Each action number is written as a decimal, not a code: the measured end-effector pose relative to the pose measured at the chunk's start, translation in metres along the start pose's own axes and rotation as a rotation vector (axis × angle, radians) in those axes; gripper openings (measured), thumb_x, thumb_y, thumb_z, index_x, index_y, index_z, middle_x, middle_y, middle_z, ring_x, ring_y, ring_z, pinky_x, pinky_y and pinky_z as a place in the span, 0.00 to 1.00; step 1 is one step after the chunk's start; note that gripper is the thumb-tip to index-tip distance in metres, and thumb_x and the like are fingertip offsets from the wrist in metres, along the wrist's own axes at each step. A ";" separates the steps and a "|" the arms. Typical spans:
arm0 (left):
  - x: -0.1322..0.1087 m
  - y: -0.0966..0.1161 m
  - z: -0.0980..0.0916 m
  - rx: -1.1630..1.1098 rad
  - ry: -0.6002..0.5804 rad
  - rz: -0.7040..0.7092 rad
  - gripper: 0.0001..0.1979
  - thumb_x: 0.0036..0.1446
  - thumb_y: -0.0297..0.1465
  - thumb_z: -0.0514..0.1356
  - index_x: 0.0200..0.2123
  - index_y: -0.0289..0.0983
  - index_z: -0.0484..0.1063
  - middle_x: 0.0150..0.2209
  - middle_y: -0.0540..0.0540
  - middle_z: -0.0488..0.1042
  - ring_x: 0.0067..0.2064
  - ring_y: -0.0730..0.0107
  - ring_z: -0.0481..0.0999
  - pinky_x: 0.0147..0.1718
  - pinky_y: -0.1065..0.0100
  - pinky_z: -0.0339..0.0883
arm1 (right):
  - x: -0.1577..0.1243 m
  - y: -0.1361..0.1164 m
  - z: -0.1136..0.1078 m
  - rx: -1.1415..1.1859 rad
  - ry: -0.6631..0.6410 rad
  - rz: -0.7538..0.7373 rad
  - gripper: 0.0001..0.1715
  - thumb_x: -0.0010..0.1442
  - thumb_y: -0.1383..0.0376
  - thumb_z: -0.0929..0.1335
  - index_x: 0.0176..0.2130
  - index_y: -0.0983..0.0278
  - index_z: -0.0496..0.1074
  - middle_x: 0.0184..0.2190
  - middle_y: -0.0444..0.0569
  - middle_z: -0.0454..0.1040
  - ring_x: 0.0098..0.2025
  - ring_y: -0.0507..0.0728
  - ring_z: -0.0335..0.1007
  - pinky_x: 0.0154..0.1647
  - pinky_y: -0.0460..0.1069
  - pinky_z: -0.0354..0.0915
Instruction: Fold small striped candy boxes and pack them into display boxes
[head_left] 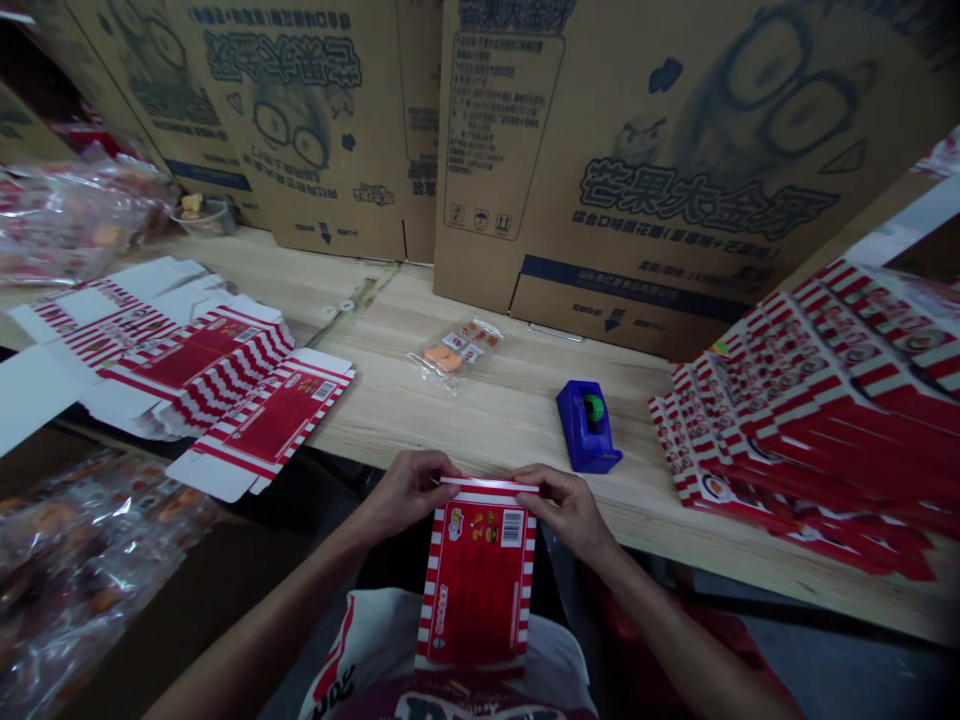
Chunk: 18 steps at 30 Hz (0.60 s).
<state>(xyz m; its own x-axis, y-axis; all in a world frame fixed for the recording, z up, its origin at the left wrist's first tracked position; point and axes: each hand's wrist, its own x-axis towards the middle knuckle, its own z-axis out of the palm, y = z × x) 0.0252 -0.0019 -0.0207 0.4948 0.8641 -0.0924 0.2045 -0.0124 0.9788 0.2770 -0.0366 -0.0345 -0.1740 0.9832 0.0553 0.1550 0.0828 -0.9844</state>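
A red carton with red-and-white striped edges and a barcode (480, 580) lies over my lap, its far edge at the table's front. My left hand (411, 492) pinches the carton's far left corner between thumb and fingers. At the far right corner, my right hand (564, 508) grips it the same way. The carton's underside is hidden. Just beyond my right hand, a blue tape dispenser (586, 428) with a green core stands on the table. Farther off lies a clear packet of candies (459, 350).
Flat striped cartons (202, 365) are fanned out at left, and stacked red-striped boxes (817, 400) stand at right. Large cardboard boxes (570, 180) line the back. Bagged candies (82, 560) fill the lower left; a small plastic tub (204, 216) sits at the back left.
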 end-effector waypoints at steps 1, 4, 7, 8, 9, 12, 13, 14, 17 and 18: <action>-0.001 0.001 0.002 0.034 0.016 0.031 0.09 0.53 0.34 0.62 0.32 0.34 0.75 0.33 0.43 0.77 0.35 0.67 0.75 0.33 0.70 0.67 | -0.005 0.003 0.004 -0.035 0.033 -0.043 0.10 0.56 0.58 0.72 0.32 0.62 0.77 0.38 0.53 0.79 0.41 0.59 0.76 0.42 0.52 0.70; -0.003 0.001 0.008 0.119 0.071 0.099 0.08 0.54 0.33 0.61 0.30 0.34 0.75 0.33 0.43 0.76 0.36 0.66 0.75 0.36 0.69 0.66 | -0.016 0.009 0.015 -0.094 0.108 -0.099 0.08 0.60 0.61 0.69 0.33 0.62 0.76 0.38 0.53 0.79 0.42 0.58 0.75 0.45 0.53 0.70; -0.004 -0.005 0.015 -0.060 0.120 0.021 0.11 0.53 0.37 0.63 0.28 0.34 0.73 0.28 0.46 0.74 0.31 0.68 0.73 0.31 0.70 0.65 | -0.017 0.012 0.010 -0.080 0.083 -0.064 0.09 0.59 0.61 0.70 0.39 0.62 0.76 0.44 0.53 0.77 0.47 0.58 0.74 0.47 0.52 0.69; -0.004 -0.008 0.017 -0.168 0.138 -0.031 0.12 0.52 0.38 0.64 0.28 0.35 0.72 0.28 0.47 0.74 0.30 0.69 0.73 0.30 0.71 0.65 | -0.014 0.013 0.002 -0.089 0.120 -0.064 0.12 0.57 0.60 0.70 0.41 0.62 0.76 0.47 0.54 0.76 0.49 0.59 0.72 0.47 0.52 0.69; -0.004 -0.011 0.020 -0.278 0.154 -0.090 0.12 0.51 0.39 0.65 0.30 0.35 0.72 0.28 0.48 0.74 0.30 0.69 0.73 0.29 0.71 0.66 | -0.011 0.014 -0.010 -0.115 0.210 -0.070 0.15 0.56 0.59 0.71 0.43 0.62 0.75 0.48 0.54 0.75 0.49 0.59 0.72 0.46 0.52 0.69; -0.002 -0.020 0.029 -0.507 0.192 -0.251 0.16 0.48 0.41 0.67 0.34 0.37 0.72 0.30 0.49 0.76 0.29 0.68 0.75 0.29 0.70 0.68 | 0.002 0.019 -0.057 -0.241 0.687 -0.028 0.16 0.54 0.55 0.70 0.38 0.64 0.75 0.40 0.53 0.75 0.39 0.57 0.70 0.37 0.50 0.67; -0.002 -0.022 0.033 -0.544 0.191 -0.283 0.17 0.48 0.42 0.68 0.35 0.37 0.71 0.31 0.49 0.77 0.29 0.67 0.76 0.29 0.70 0.69 | 0.005 0.023 -0.073 -0.266 0.796 0.015 0.16 0.53 0.54 0.70 0.34 0.65 0.75 0.35 0.52 0.75 0.35 0.56 0.68 0.33 0.49 0.66; -0.001 -0.023 0.037 -0.560 0.186 -0.301 0.18 0.48 0.43 0.68 0.36 0.38 0.70 0.32 0.49 0.77 0.29 0.67 0.76 0.29 0.69 0.70 | 0.008 0.027 -0.086 -0.273 0.849 0.061 0.16 0.50 0.54 0.71 0.31 0.65 0.75 0.31 0.50 0.74 0.31 0.55 0.66 0.31 0.49 0.64; 0.000 -0.021 0.046 -0.528 0.158 -0.296 0.20 0.47 0.44 0.68 0.38 0.40 0.68 0.32 0.50 0.77 0.29 0.65 0.77 0.28 0.67 0.71 | 0.016 0.042 -0.104 -0.212 0.811 0.141 0.17 0.43 0.53 0.73 0.23 0.65 0.74 0.22 0.46 0.71 0.25 0.53 0.62 0.26 0.48 0.60; 0.001 -0.020 0.049 -0.502 0.162 -0.287 0.20 0.47 0.45 0.67 0.39 0.40 0.68 0.32 0.50 0.77 0.29 0.65 0.77 0.28 0.67 0.71 | 0.018 0.046 -0.103 -0.185 0.804 0.145 0.17 0.42 0.52 0.73 0.21 0.65 0.74 0.21 0.45 0.70 0.25 0.53 0.62 0.26 0.48 0.60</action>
<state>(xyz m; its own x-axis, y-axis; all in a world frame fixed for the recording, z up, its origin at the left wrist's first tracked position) 0.0625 -0.0253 -0.0491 0.3357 0.8640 -0.3752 -0.1327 0.4378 0.8892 0.3814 0.0018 -0.0620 0.5959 0.7965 0.1021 0.2921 -0.0966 -0.9515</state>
